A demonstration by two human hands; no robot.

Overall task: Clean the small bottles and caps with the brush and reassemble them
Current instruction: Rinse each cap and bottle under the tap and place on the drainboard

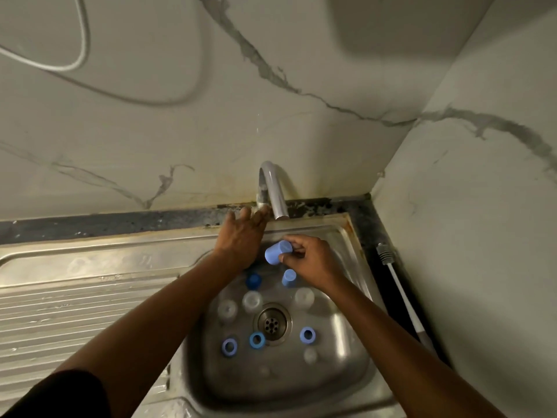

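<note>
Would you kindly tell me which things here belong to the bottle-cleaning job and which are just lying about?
Part of the job:
- light blue cylinder in the right hand
- blue rings and clear pieces in the sink
- brush beside the sink
- tap, by the left hand

Lying about:
- white cable on the wall
- drainboard

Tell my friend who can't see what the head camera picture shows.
A person's right hand holds a small blue container below a steel tap, while the left hand reaches to the tap's base. More blue and clear pieces lie in the sink, and a white brush lies beside it.
</note>
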